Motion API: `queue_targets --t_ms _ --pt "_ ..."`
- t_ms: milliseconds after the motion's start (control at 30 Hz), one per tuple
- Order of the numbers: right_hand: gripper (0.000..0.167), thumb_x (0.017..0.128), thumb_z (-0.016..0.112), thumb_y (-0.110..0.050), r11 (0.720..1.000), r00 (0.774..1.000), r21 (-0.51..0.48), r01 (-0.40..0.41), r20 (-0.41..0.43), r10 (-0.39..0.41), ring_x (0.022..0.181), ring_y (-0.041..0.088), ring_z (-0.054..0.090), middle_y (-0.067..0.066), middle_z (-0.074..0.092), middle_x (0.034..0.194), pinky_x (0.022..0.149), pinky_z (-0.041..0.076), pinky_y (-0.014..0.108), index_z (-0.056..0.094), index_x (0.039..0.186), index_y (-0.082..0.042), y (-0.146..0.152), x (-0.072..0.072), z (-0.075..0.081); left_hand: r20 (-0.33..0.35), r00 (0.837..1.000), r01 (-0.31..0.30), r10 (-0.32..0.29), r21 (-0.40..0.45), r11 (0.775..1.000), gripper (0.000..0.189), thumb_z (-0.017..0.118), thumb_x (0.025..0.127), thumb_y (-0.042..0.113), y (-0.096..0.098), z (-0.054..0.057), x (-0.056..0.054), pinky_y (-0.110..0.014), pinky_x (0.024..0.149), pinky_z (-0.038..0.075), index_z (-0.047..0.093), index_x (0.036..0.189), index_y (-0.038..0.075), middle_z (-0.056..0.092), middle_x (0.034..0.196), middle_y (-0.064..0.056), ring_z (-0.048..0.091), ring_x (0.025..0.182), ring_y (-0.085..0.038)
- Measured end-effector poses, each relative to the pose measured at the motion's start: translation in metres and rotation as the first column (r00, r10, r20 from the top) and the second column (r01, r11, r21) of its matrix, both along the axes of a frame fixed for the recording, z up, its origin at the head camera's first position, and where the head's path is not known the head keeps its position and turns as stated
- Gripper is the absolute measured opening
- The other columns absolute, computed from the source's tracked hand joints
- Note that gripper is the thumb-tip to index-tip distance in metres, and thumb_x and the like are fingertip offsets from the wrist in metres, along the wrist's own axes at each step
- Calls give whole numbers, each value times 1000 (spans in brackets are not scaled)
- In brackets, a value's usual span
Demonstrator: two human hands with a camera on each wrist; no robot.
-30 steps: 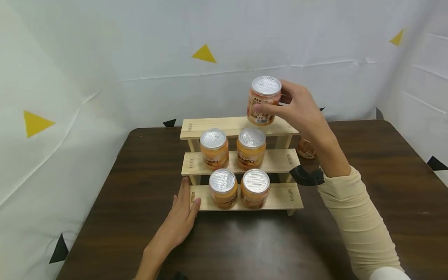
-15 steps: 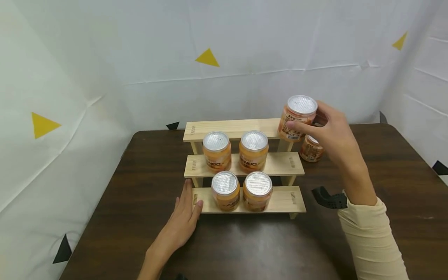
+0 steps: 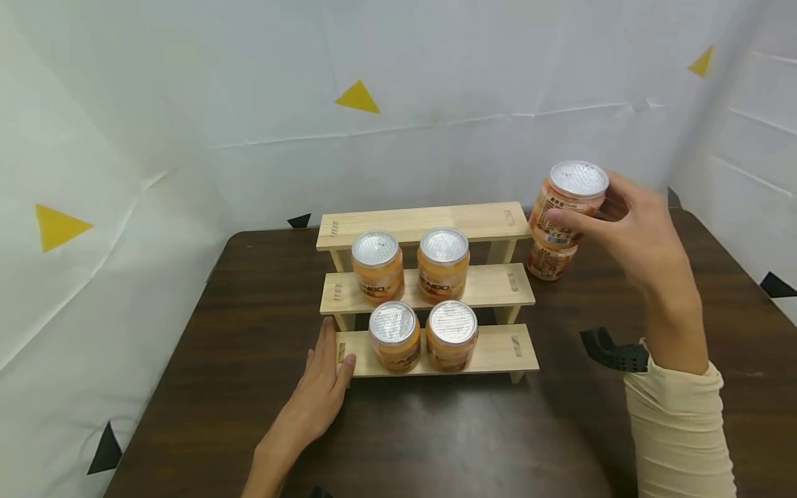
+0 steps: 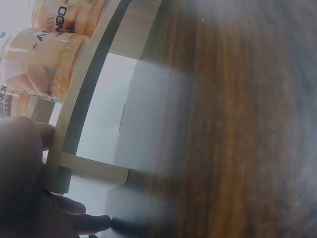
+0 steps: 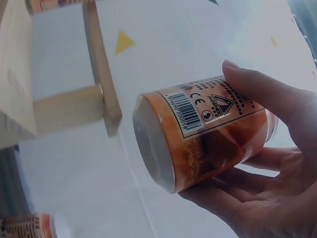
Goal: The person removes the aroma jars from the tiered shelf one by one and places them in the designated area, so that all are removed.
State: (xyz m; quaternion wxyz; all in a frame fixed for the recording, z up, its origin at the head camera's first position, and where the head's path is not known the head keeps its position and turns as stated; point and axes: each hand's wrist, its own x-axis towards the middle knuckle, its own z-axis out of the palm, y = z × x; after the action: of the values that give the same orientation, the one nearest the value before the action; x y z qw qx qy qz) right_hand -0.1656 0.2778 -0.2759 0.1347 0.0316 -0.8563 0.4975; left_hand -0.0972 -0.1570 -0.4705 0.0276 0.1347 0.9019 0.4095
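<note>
In the head view my right hand (image 3: 644, 228) holds a jar (image 3: 566, 204) with a silver lid and orange printed label, in the air right of the top shelf. The right wrist view shows thumb and fingers around this jar (image 5: 203, 134), its barcode and clear base facing the camera. My left hand (image 3: 317, 391) rests with straight fingers against the left end of a three-step wooden rack (image 3: 367, 225). Two jars stand on the middle step, a left one (image 3: 378, 270) and a right one (image 3: 443, 266). The bottom step bears two more, one left (image 3: 395, 339), one right (image 3: 452, 337).
Another jar (image 3: 551, 261) stands on the dark wooden table (image 3: 261, 297) right of the rack, partly hidden behind the held jar. A white sheet (image 3: 261, 69) with yellow and black triangles surrounds the back and sides.
My right hand has carried the jar from above the top shelf rightward, past the rack's right end. My left hand has stayed at the rack's left end.
</note>
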Motion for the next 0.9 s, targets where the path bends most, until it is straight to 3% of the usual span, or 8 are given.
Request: queue_targets --t_ms 100,300,433,567,700,800,900 --pt "46 97 88 -25 999 999 -10 35 -7 -35 105 -3 67 -27 71 110 84 49 12 69 139 -17 7 -1 -1 -14 1000 -2 2 6 1000 82 37 121 47 -2 -6 -1 -71 132 1 -6 176 5 -5 184 -23 -1 171 -42" --pt "44 98 87 -28 998 998 16 60 20 -60 101 -5 67 -30 70 106 81 49 13 68 135 -17 17 -2 -4 24 1000 10 -10 2 1000 81 36 121 46 2 6 4 -75 130 2 -5 175 2 -7 183 -25 -2 170 -44" --pt "56 99 85 -32 996 996 74 47 70 -53 102 -6 64 -29 65 110 82 47 11 62 145 -10 30 -4 -7 39 999 12 -12 2 1000 81 35 121 46 4 13 6 -73 132 1 -5 174 -1 -8 183 -25 -3 170 -44" --pt "66 100 83 -36 991 991 122 45 121 -60 102 -4 59 -24 60 113 81 46 10 53 150 -4 45 -6 -10 30 999 11 -11 -2 1000 82 37 121 46 2 3 2 -73 131 1 -5 175 1 -9 183 -23 -3 170 -42" --pt "66 100 83 -34 993 988 98 65 134 -78 101 -2 58 -23 60 111 80 46 10 50 149 -3 54 -8 -13 13 1000 15 -15 -44 999 82 35 121 48 -4 -12 -3 -74 131 4 -9 175 5 -12 184 -18 -4 171 -39" --pt "65 100 82 -30 996 986 53 69 148 -77 101 -1 59 -21 60 112 80 48 9 49 148 -1 60 -11 -16 -3 1000 14 -14 -42 999 81 35 121 47 -5 -15 -3 -74 131 5 -8 176 6 -11 184 -18 -3 171 -39" --pt "69 100 83 -31 993 981 67 92 166 -102 100 1 56 -9 59 120 79 47 9 47 148 3 66 -13 -18 -4 1000 18 -18 -37 999 80 35 121 45 -5 -14 -4 -75 130 4 -9 175 6 -12 184 -19 -4 171 -40"
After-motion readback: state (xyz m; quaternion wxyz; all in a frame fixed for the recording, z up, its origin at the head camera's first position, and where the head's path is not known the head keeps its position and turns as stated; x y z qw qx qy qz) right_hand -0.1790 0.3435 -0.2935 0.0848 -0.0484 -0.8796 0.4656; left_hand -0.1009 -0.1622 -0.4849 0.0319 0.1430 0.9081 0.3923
